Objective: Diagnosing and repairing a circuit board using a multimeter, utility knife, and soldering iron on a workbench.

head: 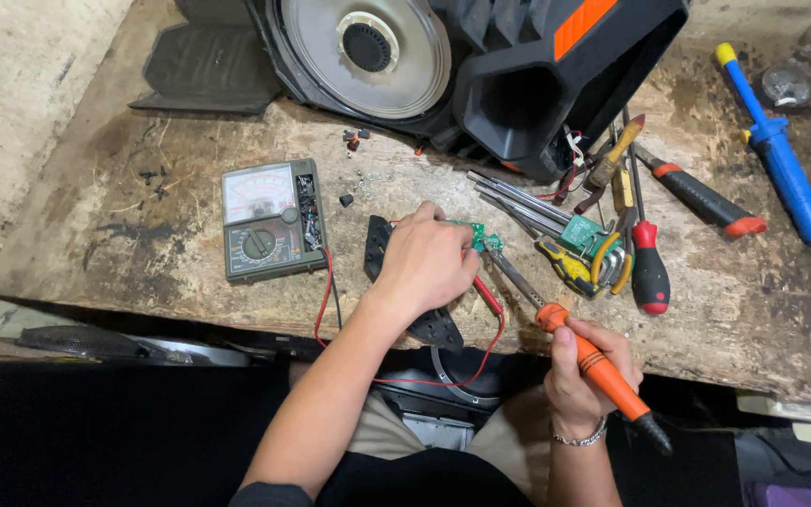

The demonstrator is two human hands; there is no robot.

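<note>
Left hand (427, 263) pressed down on small green circuit board (481, 238), near front edge of workbench (143, 253), middle. Right hand (582, 371) clamped round orange soldering iron (593, 361), tip at board. Board light, stiff, fragile; hold by edges. One analog multimeter (272, 221), one blue desoldering pump (781, 155), two red-handled screwdrivers (650, 268), one black speaker housing (481, 66).

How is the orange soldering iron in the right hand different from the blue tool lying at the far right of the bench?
The orange soldering iron is gripped by the right hand, its tip aimed at the small green circuit board under the left hand; the blue desoldering pump lies untouched on the workbench. The iron has a black cord end; the pump has a yellow cap. Both are long, slim hand tools.
</note>
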